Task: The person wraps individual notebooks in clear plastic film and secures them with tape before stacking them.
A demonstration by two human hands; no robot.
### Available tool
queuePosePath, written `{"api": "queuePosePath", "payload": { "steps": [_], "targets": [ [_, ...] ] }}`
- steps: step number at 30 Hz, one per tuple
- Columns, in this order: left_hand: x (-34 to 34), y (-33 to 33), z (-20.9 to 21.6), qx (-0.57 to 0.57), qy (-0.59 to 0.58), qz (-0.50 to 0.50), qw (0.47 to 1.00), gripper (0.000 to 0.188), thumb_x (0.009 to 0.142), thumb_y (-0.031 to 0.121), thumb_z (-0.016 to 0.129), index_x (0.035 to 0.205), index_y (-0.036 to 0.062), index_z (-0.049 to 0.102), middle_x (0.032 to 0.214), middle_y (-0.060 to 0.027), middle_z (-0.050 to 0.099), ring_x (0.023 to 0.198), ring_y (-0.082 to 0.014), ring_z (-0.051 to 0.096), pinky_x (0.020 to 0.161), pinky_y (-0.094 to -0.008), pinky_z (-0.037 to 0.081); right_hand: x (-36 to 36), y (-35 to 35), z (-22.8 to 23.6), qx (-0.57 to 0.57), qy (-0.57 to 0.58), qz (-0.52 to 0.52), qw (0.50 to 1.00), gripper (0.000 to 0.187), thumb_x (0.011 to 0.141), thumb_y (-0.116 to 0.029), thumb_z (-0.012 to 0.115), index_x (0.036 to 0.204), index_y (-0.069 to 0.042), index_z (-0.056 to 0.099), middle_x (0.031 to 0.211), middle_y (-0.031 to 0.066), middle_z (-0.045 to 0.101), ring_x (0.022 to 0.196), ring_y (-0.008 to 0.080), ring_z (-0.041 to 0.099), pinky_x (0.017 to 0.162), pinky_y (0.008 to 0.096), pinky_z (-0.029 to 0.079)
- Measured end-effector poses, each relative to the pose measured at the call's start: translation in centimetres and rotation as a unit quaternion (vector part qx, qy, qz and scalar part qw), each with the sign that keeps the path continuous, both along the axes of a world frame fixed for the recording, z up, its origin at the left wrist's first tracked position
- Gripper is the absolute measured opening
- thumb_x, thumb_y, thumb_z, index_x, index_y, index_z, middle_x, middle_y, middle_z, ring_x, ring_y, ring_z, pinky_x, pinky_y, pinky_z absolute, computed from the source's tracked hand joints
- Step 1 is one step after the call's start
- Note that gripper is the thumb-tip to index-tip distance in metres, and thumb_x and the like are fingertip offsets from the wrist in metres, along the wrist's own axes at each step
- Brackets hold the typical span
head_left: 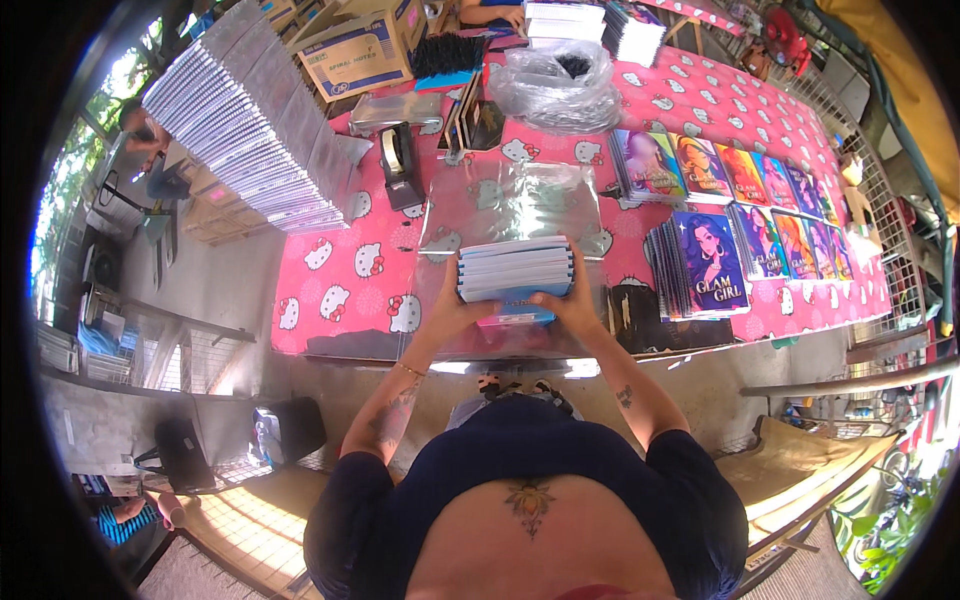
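Observation:
Near the table's front edge, a small stack of notebooks point(515, 268) with blue covers and white page edges is clasped between my two hands. My left hand point(457, 308) grips its left side. On the opposite side my right hand point(570, 306) is wrapped round it, thumb resting on the front face. Clear plastic sheeting point(510, 205) lies flat under and beyond the stack. A black tape dispenser point(402, 175) stands just past it to the left. Dark-spined spiral notebooks with a purple illustrated cover point(712, 260) lie to the right of my hands.
A tall pile of spiral notebooks point(245, 120) rises at the left. Behind are a cardboard box point(355, 60), black bristly bundles point(447, 57) and a crumpled clear plastic bag point(555, 90). More colourful notebooks point(745, 170) lie in rows at right. A person's hand point(512, 16) shows across the table.

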State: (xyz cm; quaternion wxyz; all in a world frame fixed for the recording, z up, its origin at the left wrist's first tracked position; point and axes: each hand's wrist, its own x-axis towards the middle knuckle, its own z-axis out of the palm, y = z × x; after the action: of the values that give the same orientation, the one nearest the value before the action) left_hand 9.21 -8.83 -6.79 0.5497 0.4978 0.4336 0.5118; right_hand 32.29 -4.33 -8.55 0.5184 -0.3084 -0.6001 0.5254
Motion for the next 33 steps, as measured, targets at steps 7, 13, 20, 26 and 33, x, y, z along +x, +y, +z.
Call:
{"api": "queuePosePath", "payload": {
  "steps": [7, 13, 20, 26, 33],
  "targets": [
    [-0.5, 1.3, -3.9, 0.053, 0.061, -0.005, 0.997, 0.099, 0.071, -0.001, 0.083, 0.147, 0.0075, 0.02, 0.126, -0.0085, 0.055, 0.117, -0.0179, 0.053, 0.096, -0.0335, 0.048, -0.3, -0.2, -0.6, -0.009, -0.008, -0.004, 1.0, 0.096, 0.066, -0.016, 0.091, 0.141, -0.005, 0.032, 0.131, 0.0123, 0.051, 0.122, 0.024, 0.051, 0.103, 0.0394, 0.043],
    [-2.1, 1.8, -0.3, -0.033, 0.155, -0.066, 0.985, 0.099, 0.07, 0.009, 0.086, 0.148, 0.0006, 0.025, 0.134, -0.0136, 0.052, 0.123, -0.0239, 0.052, 0.101, -0.0386, 0.045, 0.7, -0.1, 0.1, -0.01, -0.052, 0.017, 0.998, 0.084, 0.065, -0.011, 0.091, 0.131, -0.006, 0.039, 0.119, 0.0105, 0.061, 0.112, 0.0206, 0.059, 0.097, 0.0375, 0.048],
    [4.3, 0.7, 9.4, 0.336, 0.58, 0.032, 0.742, 0.107, 0.071, 0.043, 0.081, 0.148, -0.0061, 0.024, 0.146, -0.0318, 0.034, 0.141, -0.0417, 0.031, 0.115, -0.0541, 0.025, 0.4, -0.4, 0.5, -0.066, -0.009, 0.032, 0.997, 0.08, 0.063, -0.013, 0.093, 0.126, -0.004, 0.044, 0.116, 0.0102, 0.064, 0.108, 0.0191, 0.061, 0.095, 0.0358, 0.049],
    [3.6, 3.6, 10.8, 0.232, 0.679, -0.114, 0.687, 0.093, 0.067, 0.049, 0.082, 0.13, -0.0072, 0.044, 0.132, -0.0291, 0.052, 0.124, -0.0372, 0.053, 0.103, -0.0469, 0.042, 1.2, 0.6, -0.6, -0.032, -0.088, 0.016, 0.995, 0.088, 0.059, -0.016, 0.095, 0.13, -0.004, 0.044, 0.121, 0.0093, 0.062, 0.111, 0.0197, 0.06, 0.096, 0.0356, 0.048],
    [-1.1, 3.3, 8.7, -0.014, 0.408, 0.061, 0.911, 0.067, 0.073, 0.043, 0.084, 0.11, -0.0043, 0.055, 0.106, -0.0173, 0.068, 0.094, -0.0222, 0.068, 0.078, -0.0352, 0.055, 2.9, 0.9, -3.9, -0.221, 0.085, 0.005, 0.972, 0.075, 0.076, -0.035, 0.084, 0.132, -0.003, 0.047, 0.119, 0.0088, 0.056, 0.107, 0.017, 0.055, 0.091, 0.0343, 0.045]
  ]
}}
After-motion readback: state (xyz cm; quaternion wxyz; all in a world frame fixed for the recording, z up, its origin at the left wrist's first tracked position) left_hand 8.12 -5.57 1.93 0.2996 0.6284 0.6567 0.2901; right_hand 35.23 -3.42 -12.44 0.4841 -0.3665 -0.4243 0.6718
